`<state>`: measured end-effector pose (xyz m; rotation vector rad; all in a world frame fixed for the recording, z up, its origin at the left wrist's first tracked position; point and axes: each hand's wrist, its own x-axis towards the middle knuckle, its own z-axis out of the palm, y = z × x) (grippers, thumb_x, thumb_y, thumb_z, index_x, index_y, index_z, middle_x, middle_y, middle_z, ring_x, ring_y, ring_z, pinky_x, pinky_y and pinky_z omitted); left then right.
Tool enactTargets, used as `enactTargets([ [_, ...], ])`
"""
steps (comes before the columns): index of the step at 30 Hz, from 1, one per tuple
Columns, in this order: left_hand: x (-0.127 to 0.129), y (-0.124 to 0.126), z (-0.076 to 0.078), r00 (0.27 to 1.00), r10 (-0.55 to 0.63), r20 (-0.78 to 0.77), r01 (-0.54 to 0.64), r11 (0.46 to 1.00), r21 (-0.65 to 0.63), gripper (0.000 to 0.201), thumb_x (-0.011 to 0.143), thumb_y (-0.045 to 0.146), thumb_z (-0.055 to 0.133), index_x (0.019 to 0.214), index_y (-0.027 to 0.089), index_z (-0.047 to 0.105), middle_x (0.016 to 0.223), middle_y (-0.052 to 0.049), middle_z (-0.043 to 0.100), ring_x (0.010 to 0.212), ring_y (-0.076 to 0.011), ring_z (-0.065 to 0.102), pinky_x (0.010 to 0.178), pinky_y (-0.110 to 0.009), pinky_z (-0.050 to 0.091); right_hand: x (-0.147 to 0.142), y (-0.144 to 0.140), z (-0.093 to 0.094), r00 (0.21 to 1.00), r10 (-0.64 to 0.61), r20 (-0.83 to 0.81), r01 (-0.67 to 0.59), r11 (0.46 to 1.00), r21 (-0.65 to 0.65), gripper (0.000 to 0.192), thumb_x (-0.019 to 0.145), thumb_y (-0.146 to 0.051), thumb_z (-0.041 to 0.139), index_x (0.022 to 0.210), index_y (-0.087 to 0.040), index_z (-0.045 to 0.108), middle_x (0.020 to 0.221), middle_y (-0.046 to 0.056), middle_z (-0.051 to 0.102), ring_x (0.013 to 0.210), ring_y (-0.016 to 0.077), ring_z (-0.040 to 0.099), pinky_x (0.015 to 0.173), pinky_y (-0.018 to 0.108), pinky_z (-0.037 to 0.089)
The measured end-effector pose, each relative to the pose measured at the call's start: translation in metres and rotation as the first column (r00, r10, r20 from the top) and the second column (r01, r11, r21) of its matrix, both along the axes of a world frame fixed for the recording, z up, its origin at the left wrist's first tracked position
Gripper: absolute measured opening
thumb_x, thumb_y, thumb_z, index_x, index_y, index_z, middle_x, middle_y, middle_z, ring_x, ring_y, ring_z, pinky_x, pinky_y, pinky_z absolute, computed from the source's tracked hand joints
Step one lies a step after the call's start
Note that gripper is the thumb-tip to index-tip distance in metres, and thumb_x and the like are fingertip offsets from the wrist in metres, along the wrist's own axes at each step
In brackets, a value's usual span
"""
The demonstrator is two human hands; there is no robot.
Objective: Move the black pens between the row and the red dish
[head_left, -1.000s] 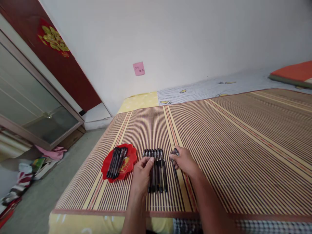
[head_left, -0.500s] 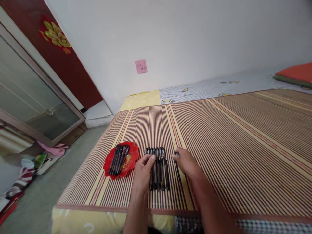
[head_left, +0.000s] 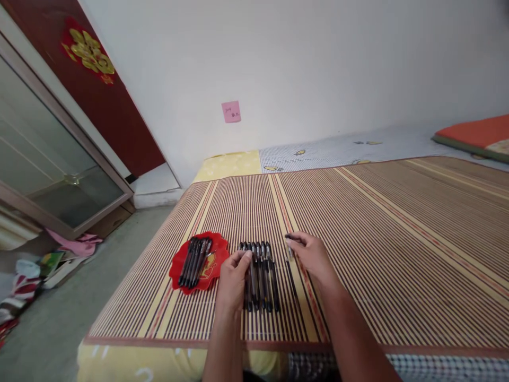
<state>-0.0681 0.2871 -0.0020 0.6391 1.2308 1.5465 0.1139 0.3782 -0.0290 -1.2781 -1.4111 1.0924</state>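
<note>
A row of dark pens [head_left: 263, 281] lies side by side on the striped mat, their upper ends lined up. My left hand [head_left: 234, 273] covers the row's left side, thumb and fingers closed on a pen there; part of that pen is hidden. To the right of the row, my right hand [head_left: 312, 254] pinches a short pen part [head_left: 290, 245], dark at the top and clear below. It is held apart from the row, above the mat. Left of my left hand, a red scalloped plate [head_left: 218, 241] carries several more dark pens [head_left: 194, 262].
The striped mat [head_left: 358, 254] covers a bed with yellow and checked bedding [head_left: 233, 162]. An orange folded cloth [head_left: 477, 131] lies at the far right. A pink note [head_left: 231, 112] is on the wall. Clothes [head_left: 29, 281] and a glass-panelled door [head_left: 59, 154] are on the left.
My right hand has shifted slightly right and up, and the pen part in its fingers shows more. My left hand stays on the row. The view has tilted slightly.
</note>
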Motion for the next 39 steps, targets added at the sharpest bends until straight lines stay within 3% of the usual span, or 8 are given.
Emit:
enactTargets([
  [4,-0.003,0.001,0.002,1.000,-0.019,0.016,0.019,1.000,0.001,0.046,0.054,0.049,0.090,0.075,0.014,0.068,0.063,0.003,0.060,0.055,-0.0099,0.052,0.053,-0.020,0.043,-0.012,0.012,0.008,0.979,0.080,0.186,-0.079,0.997,-0.013,0.022,0.081,-0.026,0.065,0.096,-0.013,0.073,0.094,0.010,0.076,0.088,0.0205,0.071,0.080,0.030,0.053],
  [8,-0.009,0.001,0.005,1.000,-0.004,-0.008,0.005,1.000,0.017,0.046,0.055,0.049,0.089,0.073,0.013,0.068,0.057,0.005,0.055,0.049,-0.0061,0.043,0.047,-0.017,0.035,-0.029,0.028,0.011,0.878,0.111,0.465,-0.079,0.993,-0.088,0.018,0.083,-0.023,0.065,0.098,-0.013,0.071,0.090,0.008,0.074,0.079,0.0170,0.069,0.068,0.025,0.048],
  [13,-0.013,0.002,0.007,0.999,0.020,0.042,-0.021,1.000,0.013,0.049,0.053,0.049,0.090,0.074,0.013,0.066,0.054,0.006,0.052,0.046,-0.0053,0.040,0.043,-0.016,0.030,-0.042,0.034,0.009,0.781,0.127,0.611,-0.072,0.991,-0.114,0.010,0.079,-0.021,0.071,0.085,-0.013,0.070,0.086,0.008,0.071,0.079,0.0184,0.066,0.062,0.025,0.039],
  [25,-0.016,0.004,0.005,0.997,0.014,0.075,-0.017,0.999,0.028,0.049,0.054,0.050,0.090,0.075,0.014,0.066,0.053,0.007,0.050,0.045,-0.0058,0.041,0.043,-0.017,0.030,-0.047,0.026,0.023,0.642,0.171,0.748,-0.094,0.985,-0.145,0.015,0.088,-0.022,0.066,0.074,-0.015,0.067,0.082,0.010,0.070,0.074,0.0188,0.065,0.060,0.026,0.036],
  [39,-0.012,0.005,0.006,0.999,0.009,0.032,-0.010,0.999,0.048,0.048,0.054,0.052,0.089,0.070,0.013,0.065,0.054,0.007,0.049,0.047,-0.0055,0.038,0.045,-0.018,0.031,-0.050,0.027,0.020,0.628,0.165,0.761,-0.100,0.986,-0.130,0.010,0.088,-0.024,0.064,0.082,-0.016,0.067,0.090,0.011,0.071,0.078,0.0195,0.065,0.060,0.026,0.036],
])
